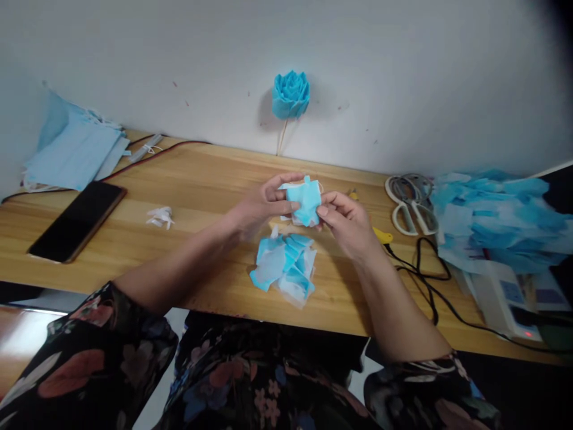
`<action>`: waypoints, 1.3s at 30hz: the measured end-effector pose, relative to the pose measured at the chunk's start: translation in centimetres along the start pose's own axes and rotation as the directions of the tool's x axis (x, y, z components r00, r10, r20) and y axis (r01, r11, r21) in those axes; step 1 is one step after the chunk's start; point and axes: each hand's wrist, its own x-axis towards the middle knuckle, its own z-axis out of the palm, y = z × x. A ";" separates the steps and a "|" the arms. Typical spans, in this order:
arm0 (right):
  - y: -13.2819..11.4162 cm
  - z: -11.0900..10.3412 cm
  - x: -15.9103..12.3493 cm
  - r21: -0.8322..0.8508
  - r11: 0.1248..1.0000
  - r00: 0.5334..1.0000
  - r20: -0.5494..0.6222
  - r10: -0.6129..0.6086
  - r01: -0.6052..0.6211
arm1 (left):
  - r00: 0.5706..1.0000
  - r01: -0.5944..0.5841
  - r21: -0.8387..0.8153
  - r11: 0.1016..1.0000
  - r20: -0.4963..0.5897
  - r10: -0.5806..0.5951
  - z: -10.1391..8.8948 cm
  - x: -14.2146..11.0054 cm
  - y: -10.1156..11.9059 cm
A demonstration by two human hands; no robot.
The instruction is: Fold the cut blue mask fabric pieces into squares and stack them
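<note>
Between my two hands is a small blue-and-white piece of mask fabric (306, 202), held just above the table. My left hand (271, 203) grips its left side, thumb in front and fingers behind. On the lower right edge, my right hand (344, 216) pinches it between thumb and fingertips. Below lies a loose pile of cut blue and white fabric pieces (286, 266). A blue fabric rose (290, 95) on a thin stick leans on the wall behind. Something yellow (382, 236) is partly hidden by my right hand.
Face masks (78, 146) lie at the back left, near a black phone (78, 221) and white scraps (160, 217). To the right are white-handled scissors (412, 206), a heap of blue fabric (501, 218), a white power strip (505, 298) and a black cable (430, 286) crossing the wooden table (188, 173).
</note>
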 end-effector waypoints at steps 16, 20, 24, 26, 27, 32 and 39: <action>-0.1 0.2 0.4 -0.087 0.996 0.980 -0.193 -0.051 0.035 | 0.929 -0.215 0.292 0.932 -0.232 0.288 1.0 -0.7 2.1; 0.0 0.1 0.3 -0.068 0.997 0.975 -0.213 -0.062 0.048 | 0.949 -0.177 0.352 0.919 -0.186 0.254 1.5 -1.1 2.4; 0.3 0.3 0.2 -0.028 0.996 0.973 -0.214 -0.085 0.081 | 0.991 -0.007 0.382 0.924 -0.123 0.059 1.5 -1.0 2.0; 0.5 0.3 0.2 -0.016 0.996 0.973 -0.211 -0.089 0.088 | 0.995 0.049 0.353 0.934 -0.098 -0.015 1.4 -0.9 1.9; 0.5 0.4 0.2 -0.011 0.996 0.974 -0.207 -0.087 0.087 | 0.996 0.062 0.331 0.942 -0.080 -0.038 1.3 -0.8 1.8; 0.5 0.7 0.1 0.016 0.997 0.977 -0.201 -0.069 0.074 | 0.998 0.060 0.209 0.976 -0.047 -0.052 1.2 -0.7 1.5; 0.5 0.8 0.1 0.003 0.998 0.981 -0.185 -0.063 0.065 | 0.999 0.033 0.054 0.998 -0.042 -0.031 1.1 -0.6 1.0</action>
